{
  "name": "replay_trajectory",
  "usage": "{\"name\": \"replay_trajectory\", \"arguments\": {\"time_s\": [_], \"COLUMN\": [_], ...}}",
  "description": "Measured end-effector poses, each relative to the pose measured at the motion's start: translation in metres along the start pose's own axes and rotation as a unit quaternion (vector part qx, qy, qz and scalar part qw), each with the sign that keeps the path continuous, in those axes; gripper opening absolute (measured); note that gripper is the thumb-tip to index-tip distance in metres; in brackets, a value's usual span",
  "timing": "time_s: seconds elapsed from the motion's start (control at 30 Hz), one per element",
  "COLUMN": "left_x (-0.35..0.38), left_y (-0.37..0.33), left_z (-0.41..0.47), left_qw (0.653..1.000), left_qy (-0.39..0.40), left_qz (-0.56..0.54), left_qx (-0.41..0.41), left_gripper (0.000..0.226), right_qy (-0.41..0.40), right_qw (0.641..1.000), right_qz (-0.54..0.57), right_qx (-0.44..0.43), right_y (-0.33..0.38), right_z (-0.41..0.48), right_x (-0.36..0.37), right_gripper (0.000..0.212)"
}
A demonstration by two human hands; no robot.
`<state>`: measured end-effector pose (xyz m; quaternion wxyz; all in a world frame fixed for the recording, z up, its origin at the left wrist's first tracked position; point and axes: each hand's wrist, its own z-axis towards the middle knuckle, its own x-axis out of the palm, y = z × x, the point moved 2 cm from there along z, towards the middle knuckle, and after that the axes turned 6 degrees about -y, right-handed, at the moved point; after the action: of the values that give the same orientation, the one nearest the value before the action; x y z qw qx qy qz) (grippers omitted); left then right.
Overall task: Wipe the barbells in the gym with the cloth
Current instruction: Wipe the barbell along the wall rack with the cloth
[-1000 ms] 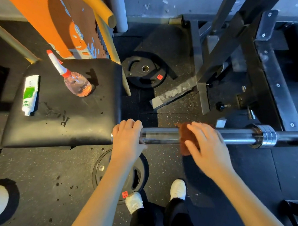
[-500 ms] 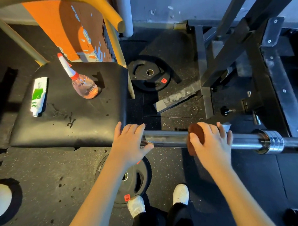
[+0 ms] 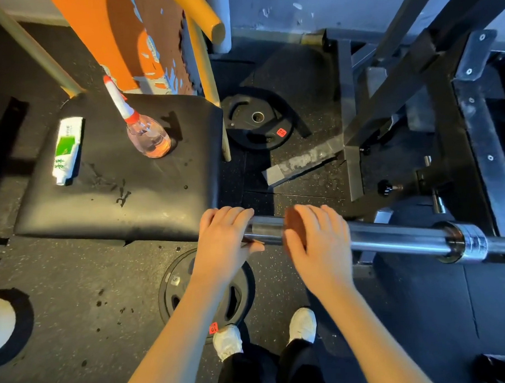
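Our left hand grips the barbell at its end beside the bench. Our right hand wraps the soft cloth around it. The steel looks heavy, rigid and slick, so we steady it.

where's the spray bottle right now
In the head view the spray bottle stands upper left on the black bench pad, to the right of the green-and-white tube and left of the farther weight plate on the floor.

head: worn on head | faces forward-down | close above barbell and floor
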<state>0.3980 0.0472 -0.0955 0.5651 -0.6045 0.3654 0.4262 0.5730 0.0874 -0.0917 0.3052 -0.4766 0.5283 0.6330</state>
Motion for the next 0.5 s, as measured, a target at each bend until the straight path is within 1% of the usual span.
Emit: {"name": "replay_trajectory", "arguments": {"time_s": [0.07,0.13,0.2,0.27,0.33,0.37,0.43,0.5], "left_x": [0.001,-0.001,-0.008,-0.015,-0.017,-0.016,-0.016,-0.016], "left_y": [-0.002,0.000,0.008,0.020,0.028,0.028,0.026,0.027], "left_z": [-0.003,-0.005,-0.008,-0.013,-0.015,-0.014,-0.012,-0.010], "left_qw": [1.000,0.999,0.998,0.993,0.990,0.987,0.978,0.975], "left_qy": [0.010,0.019,0.010,0.004,0.004,0.007,0.016,0.015], "left_qz": [-0.009,-0.026,-0.054,-0.088,-0.111,-0.128,-0.161,-0.173], "left_qx": [-0.008,-0.011,-0.032,-0.075,-0.089,-0.100,-0.131,-0.140], "left_gripper": [0.075,0.075,0.071,0.061,0.054,0.052,0.048,0.046], "right_qy": [0.018,0.045,0.051,0.028,0.011,0.011,0.012,0.005], "right_qw": [0.998,0.993,0.993,0.997,0.999,0.999,0.999,0.995], "right_qz": [0.009,0.002,-0.007,-0.017,-0.023,-0.021,-0.017,-0.013], "right_qx": [-0.062,-0.107,-0.107,-0.068,-0.027,-0.021,-0.050,-0.100], "right_y": [0.014,0.002,-0.021,-0.036,-0.026,-0.013,0.018,0.035], "right_z": [0.000,-0.004,-0.009,-0.011,-0.010,-0.008,-0.004,-0.001], "right_x": [0.008,0.000,-0.016,-0.026,-0.020,-0.012,0.006,0.014], "right_gripper": [0.049,0.053,0.055,0.057,0.055,0.054,0.049,0.050]}}
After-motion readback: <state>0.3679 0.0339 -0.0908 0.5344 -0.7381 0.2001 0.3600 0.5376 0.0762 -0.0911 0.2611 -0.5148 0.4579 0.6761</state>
